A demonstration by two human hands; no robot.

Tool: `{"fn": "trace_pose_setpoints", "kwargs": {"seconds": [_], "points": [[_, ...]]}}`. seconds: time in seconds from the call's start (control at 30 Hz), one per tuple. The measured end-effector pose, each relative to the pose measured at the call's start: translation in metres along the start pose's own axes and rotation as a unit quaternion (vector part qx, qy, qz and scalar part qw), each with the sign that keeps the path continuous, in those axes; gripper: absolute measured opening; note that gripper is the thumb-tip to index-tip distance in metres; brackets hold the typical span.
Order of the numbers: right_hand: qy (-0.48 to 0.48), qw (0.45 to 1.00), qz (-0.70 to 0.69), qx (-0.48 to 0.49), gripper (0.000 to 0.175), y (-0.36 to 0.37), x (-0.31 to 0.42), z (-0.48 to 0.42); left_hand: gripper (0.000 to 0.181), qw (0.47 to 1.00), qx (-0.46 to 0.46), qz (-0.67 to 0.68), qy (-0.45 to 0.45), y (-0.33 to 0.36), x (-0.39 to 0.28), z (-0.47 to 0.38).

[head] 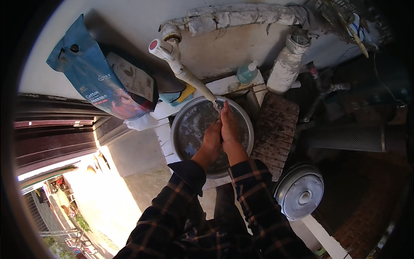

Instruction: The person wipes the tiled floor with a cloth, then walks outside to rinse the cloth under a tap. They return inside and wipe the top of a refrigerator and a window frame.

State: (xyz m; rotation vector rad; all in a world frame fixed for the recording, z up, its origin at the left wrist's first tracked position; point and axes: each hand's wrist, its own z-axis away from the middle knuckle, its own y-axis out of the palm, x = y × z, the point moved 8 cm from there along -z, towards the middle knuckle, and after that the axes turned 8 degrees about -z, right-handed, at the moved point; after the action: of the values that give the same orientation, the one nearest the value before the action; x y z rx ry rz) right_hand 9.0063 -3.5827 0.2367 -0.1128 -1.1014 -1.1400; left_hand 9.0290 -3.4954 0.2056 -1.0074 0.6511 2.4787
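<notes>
A thin stream of water (216, 105) runs from the wall tap (194, 79), which has a red-dotted handle, toward the fingers of my right hand (229, 128). That hand is stretched out on edge, its fingers together. My left hand (211, 141) lies against its palm side, fingers bent. Both are over a round metal basin (251, 136) of cloudy, bubbly water. A narrow dark strip shows between the palms; I cannot tell whether it is a held thing or shadow. The basin rests on a white-tiled ledge (166, 139).
Left of the tap hang a blue printed bag (93, 64) and a dark labelled bag (131, 76). A yellow sponge (186, 93) and a pump bottle (247, 73) lie behind the basin. Rightward are a stained ridged board (276, 132), a wrapped pipe (284, 68) and a lidded metal pot (300, 191).
</notes>
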Motion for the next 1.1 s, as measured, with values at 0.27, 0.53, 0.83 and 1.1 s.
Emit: {"fn": "trace_pose_setpoints", "kwargs": {"seconds": [0.27,0.53,0.83,1.1], "points": [[-0.240,0.937,0.253,-0.004,0.046,0.033,0.013,0.051,0.046,0.993,-0.065,0.079,-0.064,-0.032,-0.018,-0.013],[-0.135,0.944,0.286,-0.089,0.048,0.009,-0.002,0.023,0.035,0.963,0.026,0.232,-0.135,0.002,-0.010,0.016],[-0.094,0.956,0.262,-0.089,0.042,0.001,-0.009,0.010,0.038,0.965,0.053,0.221,-0.129,0.000,-0.002,0.014],[-0.110,0.948,0.287,-0.080,0.043,-0.019,-0.024,-0.017,0.043,0.968,0.089,0.211,-0.106,0.013,-0.003,0.012]]}}
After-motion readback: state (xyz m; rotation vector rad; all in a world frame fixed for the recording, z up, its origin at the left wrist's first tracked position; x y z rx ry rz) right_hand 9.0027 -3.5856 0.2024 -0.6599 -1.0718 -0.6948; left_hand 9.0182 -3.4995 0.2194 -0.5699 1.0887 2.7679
